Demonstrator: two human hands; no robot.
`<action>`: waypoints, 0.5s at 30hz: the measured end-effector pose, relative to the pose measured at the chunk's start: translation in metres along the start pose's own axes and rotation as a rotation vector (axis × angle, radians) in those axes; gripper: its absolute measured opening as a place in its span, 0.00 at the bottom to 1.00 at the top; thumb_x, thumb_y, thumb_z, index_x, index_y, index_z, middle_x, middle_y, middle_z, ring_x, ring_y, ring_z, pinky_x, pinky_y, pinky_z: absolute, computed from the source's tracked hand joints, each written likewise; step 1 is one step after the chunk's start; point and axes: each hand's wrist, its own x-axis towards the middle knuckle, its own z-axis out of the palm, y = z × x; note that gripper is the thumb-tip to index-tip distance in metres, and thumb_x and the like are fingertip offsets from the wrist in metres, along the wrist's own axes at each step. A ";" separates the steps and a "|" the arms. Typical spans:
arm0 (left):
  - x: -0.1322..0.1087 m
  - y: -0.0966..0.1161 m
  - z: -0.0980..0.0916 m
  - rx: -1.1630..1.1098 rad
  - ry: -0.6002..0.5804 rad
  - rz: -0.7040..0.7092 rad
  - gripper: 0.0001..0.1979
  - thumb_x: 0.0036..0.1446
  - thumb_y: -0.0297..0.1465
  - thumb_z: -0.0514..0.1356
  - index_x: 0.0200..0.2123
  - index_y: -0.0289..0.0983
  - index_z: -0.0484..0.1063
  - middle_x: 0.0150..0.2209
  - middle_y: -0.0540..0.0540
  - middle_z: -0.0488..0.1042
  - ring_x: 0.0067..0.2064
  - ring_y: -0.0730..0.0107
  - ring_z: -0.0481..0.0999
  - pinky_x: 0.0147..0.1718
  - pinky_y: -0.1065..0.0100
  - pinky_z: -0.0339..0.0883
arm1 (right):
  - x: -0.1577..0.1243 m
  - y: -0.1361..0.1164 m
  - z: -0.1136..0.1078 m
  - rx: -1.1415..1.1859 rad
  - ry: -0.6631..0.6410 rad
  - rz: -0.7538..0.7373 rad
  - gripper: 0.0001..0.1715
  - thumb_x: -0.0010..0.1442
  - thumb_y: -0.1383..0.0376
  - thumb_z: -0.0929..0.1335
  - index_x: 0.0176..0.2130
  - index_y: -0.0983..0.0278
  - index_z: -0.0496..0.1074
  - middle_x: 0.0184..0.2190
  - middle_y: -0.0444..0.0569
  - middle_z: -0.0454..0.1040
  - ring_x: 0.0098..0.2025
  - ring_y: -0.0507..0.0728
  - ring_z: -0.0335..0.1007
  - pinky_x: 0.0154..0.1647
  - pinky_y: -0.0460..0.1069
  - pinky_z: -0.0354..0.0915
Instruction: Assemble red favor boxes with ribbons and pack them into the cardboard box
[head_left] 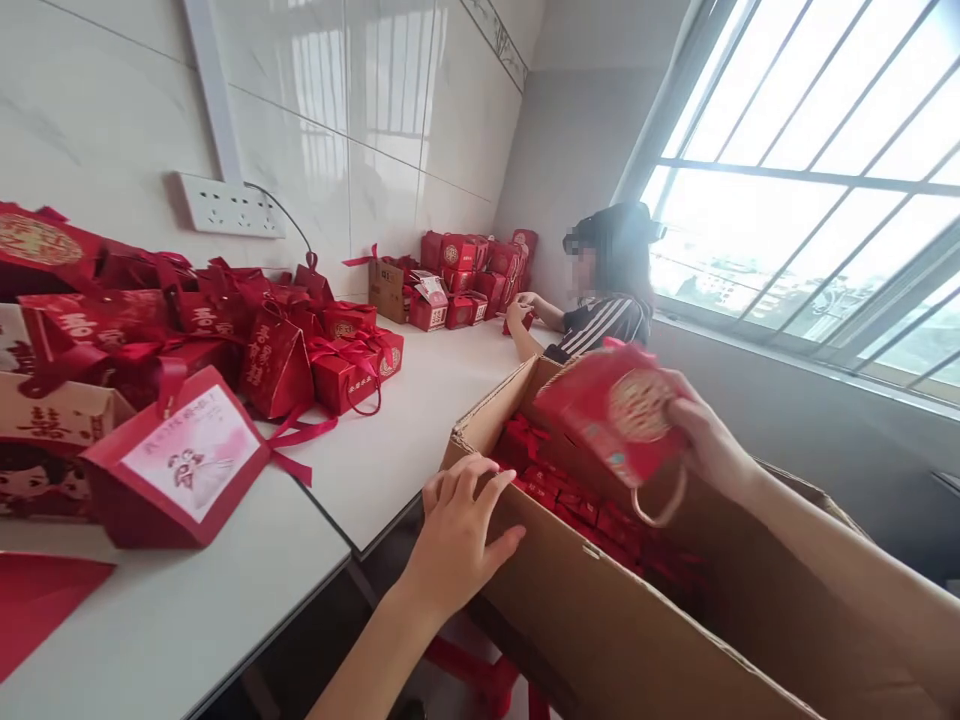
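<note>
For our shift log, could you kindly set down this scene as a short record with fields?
Left hand: spread, resting on the carton's edge
Right hand: holding a red gift box over the carton
Carton: open, red packages inside
Tables: many red boxes, some with ribbons
Co-worker: beyond the carton, holding a small red item
Wall: white socket strip

Right hand (701,430) holding 1 red box (600,410) (gold-patterned), left hand (461,535) on carton (615,630)

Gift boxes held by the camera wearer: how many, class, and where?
1: the red gift box in the right hand, over the open cardboard carton. The left hand, on the carton's edge, holds none.
</note>
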 end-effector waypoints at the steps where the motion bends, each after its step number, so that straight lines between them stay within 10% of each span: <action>1: 0.001 -0.001 0.001 0.002 0.005 0.001 0.21 0.55 0.33 0.58 0.52 0.42 0.59 0.51 0.43 0.64 0.57 0.54 0.59 0.52 0.50 0.56 | -0.002 0.015 0.000 -0.090 0.002 0.000 0.20 0.60 0.55 0.61 0.50 0.60 0.63 0.37 0.52 0.73 0.35 0.60 0.72 0.36 0.54 0.68; 8: 0.001 0.003 0.010 -0.005 0.075 -0.004 0.22 0.51 0.28 0.62 0.49 0.40 0.60 0.49 0.42 0.62 0.56 0.54 0.60 0.52 0.52 0.62 | -0.037 0.119 0.053 -0.338 -0.222 0.234 0.26 0.48 0.62 0.69 0.48 0.63 0.65 0.40 0.54 0.66 0.39 0.62 0.70 0.40 0.55 0.67; 15: 0.000 0.007 0.012 0.008 0.098 -0.016 0.23 0.51 0.28 0.62 0.49 0.41 0.59 0.49 0.42 0.63 0.57 0.53 0.62 0.51 0.51 0.64 | -0.069 0.171 0.139 -0.288 -0.264 0.348 0.28 0.44 0.64 0.70 0.45 0.67 0.62 0.38 0.52 0.65 0.37 0.60 0.71 0.42 0.55 0.67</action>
